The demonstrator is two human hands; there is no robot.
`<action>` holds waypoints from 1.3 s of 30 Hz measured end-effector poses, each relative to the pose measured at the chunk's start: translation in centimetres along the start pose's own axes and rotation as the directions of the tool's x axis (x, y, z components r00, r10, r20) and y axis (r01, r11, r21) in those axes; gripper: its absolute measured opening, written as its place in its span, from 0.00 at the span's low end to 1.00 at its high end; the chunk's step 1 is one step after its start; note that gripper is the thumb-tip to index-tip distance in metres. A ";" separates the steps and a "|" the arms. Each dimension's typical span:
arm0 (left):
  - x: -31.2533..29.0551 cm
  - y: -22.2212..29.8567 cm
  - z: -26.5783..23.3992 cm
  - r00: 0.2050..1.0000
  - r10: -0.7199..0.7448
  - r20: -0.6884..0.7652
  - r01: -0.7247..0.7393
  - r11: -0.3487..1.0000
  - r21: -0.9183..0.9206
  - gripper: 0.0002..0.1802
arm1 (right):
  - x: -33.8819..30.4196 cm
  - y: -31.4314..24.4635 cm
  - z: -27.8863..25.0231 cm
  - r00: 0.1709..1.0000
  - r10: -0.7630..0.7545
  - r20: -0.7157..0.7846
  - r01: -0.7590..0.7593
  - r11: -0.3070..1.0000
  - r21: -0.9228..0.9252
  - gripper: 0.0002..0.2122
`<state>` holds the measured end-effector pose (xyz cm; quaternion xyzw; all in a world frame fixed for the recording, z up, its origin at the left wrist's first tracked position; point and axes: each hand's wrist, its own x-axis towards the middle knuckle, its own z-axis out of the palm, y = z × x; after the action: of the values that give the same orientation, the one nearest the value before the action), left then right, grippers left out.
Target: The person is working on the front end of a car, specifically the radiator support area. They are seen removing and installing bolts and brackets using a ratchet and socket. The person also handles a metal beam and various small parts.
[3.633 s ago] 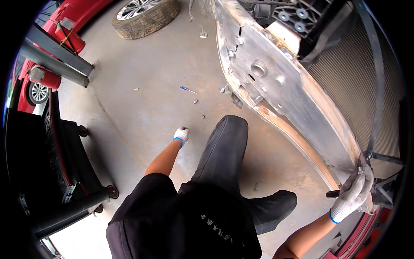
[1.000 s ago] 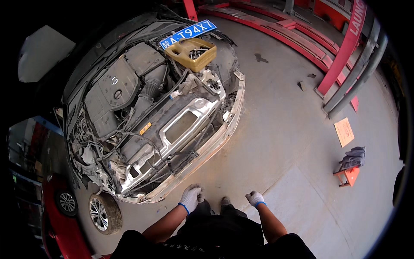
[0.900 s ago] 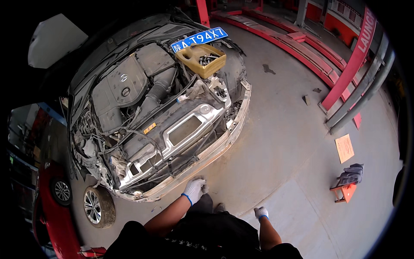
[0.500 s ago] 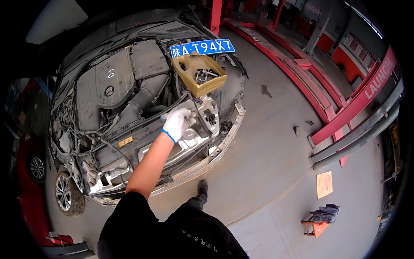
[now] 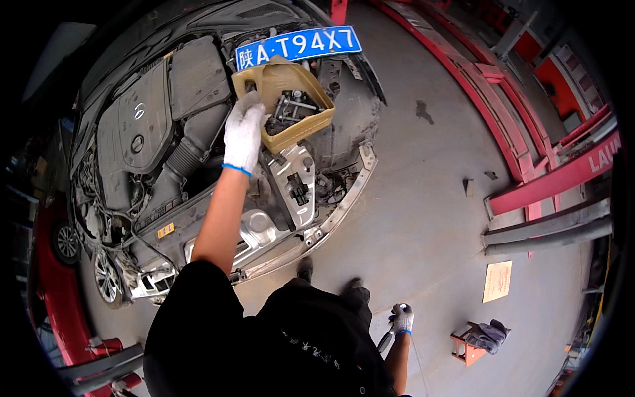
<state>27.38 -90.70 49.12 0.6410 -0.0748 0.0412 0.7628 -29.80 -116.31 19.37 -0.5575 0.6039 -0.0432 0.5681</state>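
Observation:
My left hand [image 5: 243, 135], in a white knit glove with a blue cuff, is closed at the handle side of a gold plastic jug [image 5: 301, 136] with its side cut away. Several metal bolts [image 5: 294, 106] lie inside the jug. It rests at the front corner of a car's open engine bay, just in front of a blue licence plate [image 5: 297, 47]. Down by my side, my gloved right hand [image 5: 401, 320] is closed around a dark tool [image 5: 384, 342]; a small round silvery part shows at the top of the fist. The tool's exact kind is unclear.
The car's bare front frame [image 5: 340, 215] curves before me, beside the engine cover [image 5: 139, 122]. A red lift [image 5: 555, 175] stands at right. On the floor are a cardboard sheet [image 5: 497, 281] and a small stool [image 5: 467, 351] with dark cloth. A wheel [image 5: 106, 278] is at left.
My left hand has moved from the front panel forward to the gold jug. My right hand has come into view at the lower right. The view has shifted slightly.

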 end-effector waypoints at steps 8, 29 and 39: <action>-25.3 -10.8 0.6 0.977 -0.215 0.001 0.187 0.852 0.490 0.10 | 11.1 -21.8 9.4 0.798 0.051 0.600 0.211 0.910 -0.357 0.11; -79.5 -25.7 6.4 -0.393 -0.737 -0.551 0.699 0.150 -0.699 0.07 | -4.1 -36.0 40.2 0.021 -0.576 0.817 0.972 -0.178 -0.151 0.34; -57.7 -30.9 -1.5 0.260 -0.731 -0.631 0.727 0.578 -0.370 0.15 | 0.2 -35.3 38.5 -0.157 -0.663 0.732 0.984 -0.164 0.063 0.30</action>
<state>-24.46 -92.74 9.25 0.5250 0.5392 -0.0621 0.6556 20.52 -107.31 29.93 -0.9265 -0.1894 -0.0974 0.3103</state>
